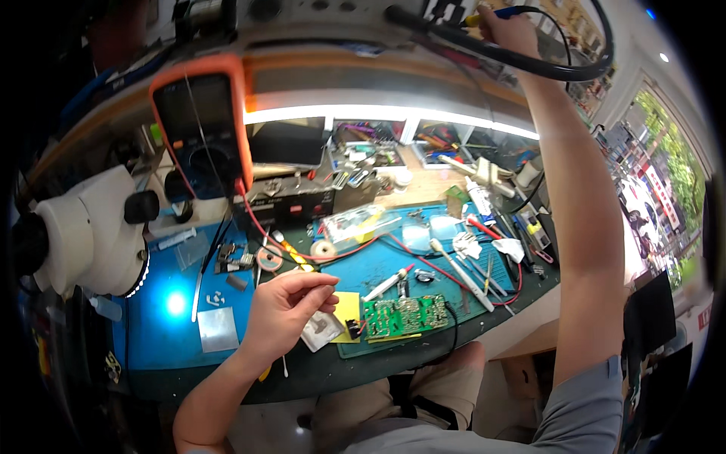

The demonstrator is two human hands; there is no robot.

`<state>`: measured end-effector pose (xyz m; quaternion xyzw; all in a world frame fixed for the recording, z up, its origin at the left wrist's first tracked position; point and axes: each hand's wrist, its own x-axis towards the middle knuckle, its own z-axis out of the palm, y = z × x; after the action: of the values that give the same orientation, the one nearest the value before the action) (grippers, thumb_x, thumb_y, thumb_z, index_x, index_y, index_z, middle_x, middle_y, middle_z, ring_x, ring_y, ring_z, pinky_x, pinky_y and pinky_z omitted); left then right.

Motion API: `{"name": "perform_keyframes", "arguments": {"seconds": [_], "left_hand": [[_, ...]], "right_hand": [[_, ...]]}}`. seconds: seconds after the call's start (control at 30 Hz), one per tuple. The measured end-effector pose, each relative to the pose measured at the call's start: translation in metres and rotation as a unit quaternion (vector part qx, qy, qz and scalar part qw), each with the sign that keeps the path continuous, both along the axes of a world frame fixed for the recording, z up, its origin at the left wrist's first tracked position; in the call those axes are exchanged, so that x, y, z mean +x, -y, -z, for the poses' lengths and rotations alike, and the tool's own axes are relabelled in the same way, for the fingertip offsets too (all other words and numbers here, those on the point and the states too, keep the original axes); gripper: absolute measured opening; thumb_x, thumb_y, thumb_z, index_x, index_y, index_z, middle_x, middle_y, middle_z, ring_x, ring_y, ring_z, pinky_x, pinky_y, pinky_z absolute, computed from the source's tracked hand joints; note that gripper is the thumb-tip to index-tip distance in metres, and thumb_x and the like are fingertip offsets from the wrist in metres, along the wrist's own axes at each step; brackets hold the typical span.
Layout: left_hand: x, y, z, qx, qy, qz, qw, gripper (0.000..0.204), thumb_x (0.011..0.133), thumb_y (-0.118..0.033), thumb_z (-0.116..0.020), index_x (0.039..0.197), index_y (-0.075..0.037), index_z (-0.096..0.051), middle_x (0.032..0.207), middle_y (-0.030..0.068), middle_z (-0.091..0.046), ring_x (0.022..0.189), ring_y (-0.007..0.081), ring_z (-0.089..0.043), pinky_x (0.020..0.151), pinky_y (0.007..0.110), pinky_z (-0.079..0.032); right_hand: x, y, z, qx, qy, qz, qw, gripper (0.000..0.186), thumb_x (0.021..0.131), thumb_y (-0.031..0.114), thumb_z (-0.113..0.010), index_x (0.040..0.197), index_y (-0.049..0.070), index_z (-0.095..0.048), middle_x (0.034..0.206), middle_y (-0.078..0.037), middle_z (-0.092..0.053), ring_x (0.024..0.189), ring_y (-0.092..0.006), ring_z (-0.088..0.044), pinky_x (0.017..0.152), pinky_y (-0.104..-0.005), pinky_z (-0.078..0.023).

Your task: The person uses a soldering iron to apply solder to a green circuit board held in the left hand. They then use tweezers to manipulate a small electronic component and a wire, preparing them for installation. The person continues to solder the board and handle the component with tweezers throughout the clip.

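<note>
My right arm reaches up to the far right, where my right hand (508, 32) is closed round a soldering iron (514, 11) with a blue and yellow handle and a black cord. My left hand (291, 309) hovers over the near edge of the bench, its thumb and fingertips pressed together. Anything in that pinch is too small to make out. Just right of it lies a green circuit board (406, 315), solder side up, with wires at its left end and a black cable at its right. A yellow paper pad (347, 309) sits between the hand and the board.
A white microscope (87, 231) stands at the left, with an orange multimeter (201, 129) behind it. On the blue mat (355, 265) lie a solder spool (269, 258), a white brush (463, 276) and red test leads. A thick black hose (522, 64) arches across the upper right.
</note>
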<state>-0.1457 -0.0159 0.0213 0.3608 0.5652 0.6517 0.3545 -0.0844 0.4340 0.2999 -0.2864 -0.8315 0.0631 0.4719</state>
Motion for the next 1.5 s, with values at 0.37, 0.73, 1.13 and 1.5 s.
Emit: {"name": "perform_keyframes", "arguments": {"seconds": [0.37, 0.73, 1.13, 1.5], "left_hand": [[0.001, 0.012, -0.001, 0.042, -0.117, -0.009, 0.992, 0.018, 0.093, 0.009, -0.061, 0.106, 0.004, -0.072, 0.102, 0.0116, -0.068, 0.091, 0.0176, -0.073, 0.079, 0.027, -0.062], [0.010, 0.008, -0.002, 0.041, -0.029, -0.016, 0.999, 0.028, 0.092, 0.007, -0.066, 0.120, 0.003, -0.062, 0.099, 0.0108, -0.071, 0.093, 0.0138, -0.072, 0.080, 0.024, -0.061], [0.045, 0.011, -0.001, -0.046, -0.063, 0.046, 0.996, 0.024, 0.088, 0.004, -0.072, 0.110, 0.001, -0.061, 0.096, 0.0094, -0.073, 0.090, 0.0129, -0.072, 0.077, 0.025, -0.060], [0.120, 0.049, 0.029, -0.102, -0.135, 0.002, 0.986, 0.012, 0.090, 0.002, -0.071, 0.101, 0.006, -0.070, 0.090, 0.0105, -0.073, 0.078, 0.0139, -0.072, 0.069, 0.025, -0.059]], "right_hand": [[-0.041, 0.031, 0.023, -0.391, -0.239, -0.216, 0.862, 0.018, 0.093, 0.004, -0.063, 0.076, -0.001, -0.064, 0.070, -0.006, -0.062, 0.058, -0.0160, -0.061, 0.051, -0.0317, -0.049], [0.002, 0.118, 0.069, -0.425, -0.325, -0.320, 0.782, 0.009, 0.093, 0.005, -0.064, 0.097, 0.000, -0.058, 0.089, -0.012, -0.061, 0.075, -0.0222, -0.062, 0.067, -0.0316, -0.055], [0.142, 0.322, 0.276, -0.172, 0.053, -0.372, 0.911, 0.014, 0.087, 0.006, -0.073, 0.099, 0.004, -0.067, 0.090, -0.010, -0.068, 0.076, -0.0277, -0.070, 0.065, -0.0358, -0.056], [0.202, 0.366, 0.327, -0.193, 0.000, -0.332, 0.923, 0.016, 0.085, 0.001, -0.069, 0.099, 0.002, -0.062, 0.085, -0.009, -0.065, 0.073, -0.0263, -0.067, 0.060, -0.0354, -0.054]]}}
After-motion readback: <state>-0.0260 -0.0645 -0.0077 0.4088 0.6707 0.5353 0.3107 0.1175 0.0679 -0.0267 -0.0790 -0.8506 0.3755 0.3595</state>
